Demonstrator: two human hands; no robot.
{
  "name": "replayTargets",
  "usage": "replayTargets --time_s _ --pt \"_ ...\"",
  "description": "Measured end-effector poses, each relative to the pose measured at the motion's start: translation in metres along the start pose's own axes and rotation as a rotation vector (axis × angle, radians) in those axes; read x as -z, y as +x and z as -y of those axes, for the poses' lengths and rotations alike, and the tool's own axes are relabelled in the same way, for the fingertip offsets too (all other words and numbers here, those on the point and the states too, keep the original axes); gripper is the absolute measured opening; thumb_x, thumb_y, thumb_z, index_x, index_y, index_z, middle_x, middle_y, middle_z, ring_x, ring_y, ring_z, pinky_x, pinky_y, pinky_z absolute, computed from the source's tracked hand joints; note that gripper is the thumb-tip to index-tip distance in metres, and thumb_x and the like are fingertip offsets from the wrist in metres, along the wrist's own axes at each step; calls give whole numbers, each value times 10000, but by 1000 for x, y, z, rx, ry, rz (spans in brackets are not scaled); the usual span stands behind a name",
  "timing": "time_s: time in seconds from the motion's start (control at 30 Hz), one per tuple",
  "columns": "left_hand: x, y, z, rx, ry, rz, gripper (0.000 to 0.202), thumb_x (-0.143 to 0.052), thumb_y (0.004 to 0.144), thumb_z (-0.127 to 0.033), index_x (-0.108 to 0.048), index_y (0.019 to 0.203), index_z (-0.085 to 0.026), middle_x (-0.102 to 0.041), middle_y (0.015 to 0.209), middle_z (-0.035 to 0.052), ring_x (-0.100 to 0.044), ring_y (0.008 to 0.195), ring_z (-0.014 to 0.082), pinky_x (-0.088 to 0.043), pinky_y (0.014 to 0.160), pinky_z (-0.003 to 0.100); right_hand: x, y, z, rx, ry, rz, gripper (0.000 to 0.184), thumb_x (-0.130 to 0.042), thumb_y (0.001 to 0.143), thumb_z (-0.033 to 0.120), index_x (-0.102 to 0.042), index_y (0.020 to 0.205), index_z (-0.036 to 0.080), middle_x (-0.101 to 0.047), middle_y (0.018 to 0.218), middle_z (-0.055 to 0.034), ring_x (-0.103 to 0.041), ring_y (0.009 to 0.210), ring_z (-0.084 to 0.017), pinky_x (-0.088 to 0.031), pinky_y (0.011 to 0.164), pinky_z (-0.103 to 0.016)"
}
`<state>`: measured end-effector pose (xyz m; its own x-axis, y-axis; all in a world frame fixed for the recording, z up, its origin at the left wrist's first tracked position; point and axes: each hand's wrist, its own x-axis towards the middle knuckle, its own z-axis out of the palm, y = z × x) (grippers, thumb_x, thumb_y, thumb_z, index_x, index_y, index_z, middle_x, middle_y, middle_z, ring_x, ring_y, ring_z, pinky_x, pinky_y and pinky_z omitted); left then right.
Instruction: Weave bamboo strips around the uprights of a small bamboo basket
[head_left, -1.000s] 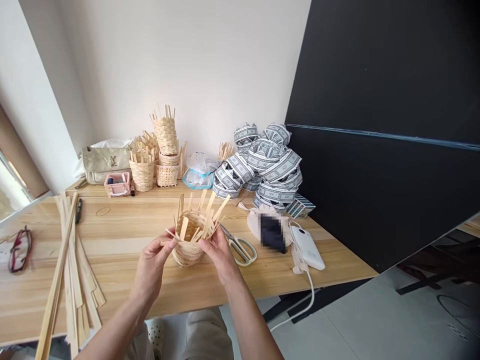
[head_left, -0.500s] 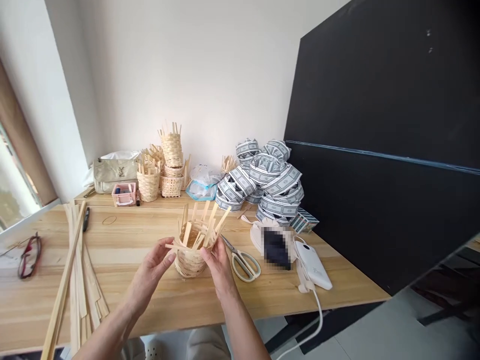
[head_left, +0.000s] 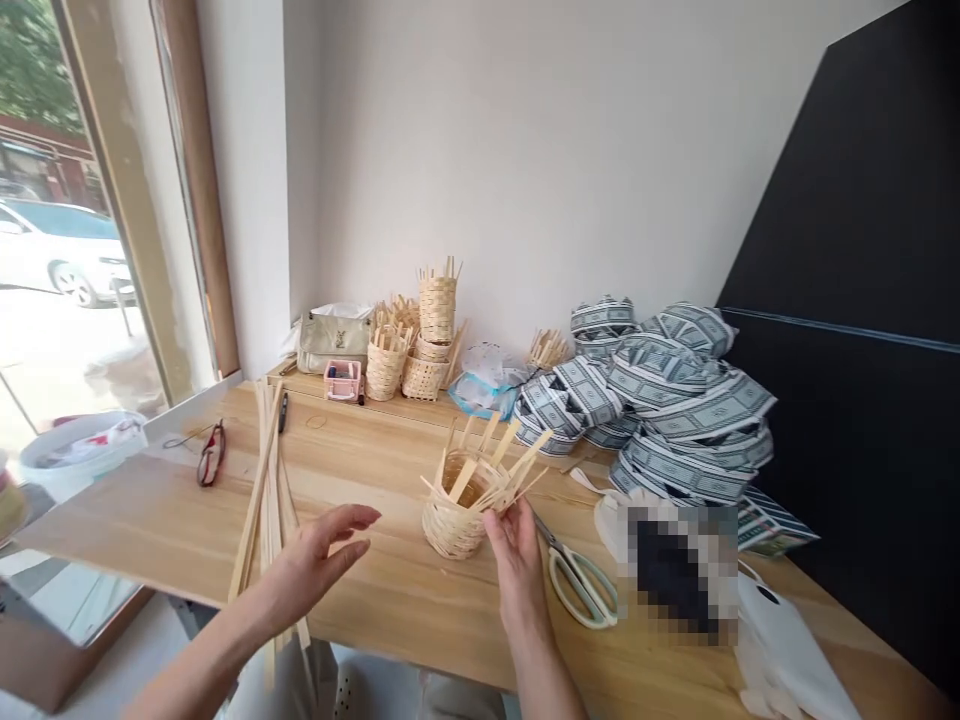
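Note:
A small woven bamboo basket point(head_left: 454, 530) stands on the wooden table, with loose strip ends sticking up and out around its rim. My right hand point(head_left: 516, 545) grips the basket's right side, thumb at the front and fingers partly hidden behind the strips. To the left, my left hand point(head_left: 322, 560) is in the air, apart from the basket, its thumb and fingers spread with nothing between them. Close to it lies a bundle of long flat bamboo strips point(head_left: 264, 500), running past the table's front edge. Scissors point(head_left: 581, 585) with pale handles lie just right of my right hand.
Woven baskets point(head_left: 437, 310) stand at the back beside a beige bag point(head_left: 334, 340) and a pink box point(head_left: 343, 381). Patterned fabric rolls point(head_left: 690, 400) are piled at right, near a white power bank point(head_left: 787, 640). Glasses point(head_left: 211, 455) and a black marker point(head_left: 283, 412) lie at left.
My left hand has let go of the basket and moved left toward the strips. My right hand still holds the basket. The view has turned left, showing more of the window.

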<state>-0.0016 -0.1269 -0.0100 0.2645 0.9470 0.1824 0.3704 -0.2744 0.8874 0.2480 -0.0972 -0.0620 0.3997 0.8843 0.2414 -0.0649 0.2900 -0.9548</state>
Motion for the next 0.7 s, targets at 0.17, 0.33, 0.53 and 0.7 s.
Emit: replayTargets --time_s 0.17,0.33,0.53,0.7 --pt "8 47 -23 -121 -35 47 389 -534 761 -423 -586 1090 -222 -645 1127 57 -556 1083 238 -440 943 370 14 2 25 -23 52 91 607 -609 745 457 -424 1292 270 -464 1359 -44 -362 1285 -234 -300 1047 -422" --pt "-14 103 -30 -1 -226 216 509 -581 745 -449 -525 1201 -230 -554 1268 77 -465 1192 266 -363 997 414 16 19 48 -108 206 189 479 -623 696 411 -570 1139 234 -567 1253 -50 -456 1199 -256 -366 959 -392" --pt "-44 131 -18 78 -587 471 505 -546 796 -390 -460 1277 -260 -443 1384 47 -391 1261 273 -335 1005 426 7 31 46 -172 392 212 436 -578 693 364 -591 1115 254 -600 1206 -14 -488 1153 -238 -379 906 -348" --pt "-47 137 -13 76 -558 500 539 -528 782 -339 -436 1306 -249 -445 1382 19 -371 1277 272 -326 1029 394 3 36 39 -220 466 181 444 -553 728 418 -596 1129 232 -591 1224 -16 -461 1188 -227 -326 982 -356"
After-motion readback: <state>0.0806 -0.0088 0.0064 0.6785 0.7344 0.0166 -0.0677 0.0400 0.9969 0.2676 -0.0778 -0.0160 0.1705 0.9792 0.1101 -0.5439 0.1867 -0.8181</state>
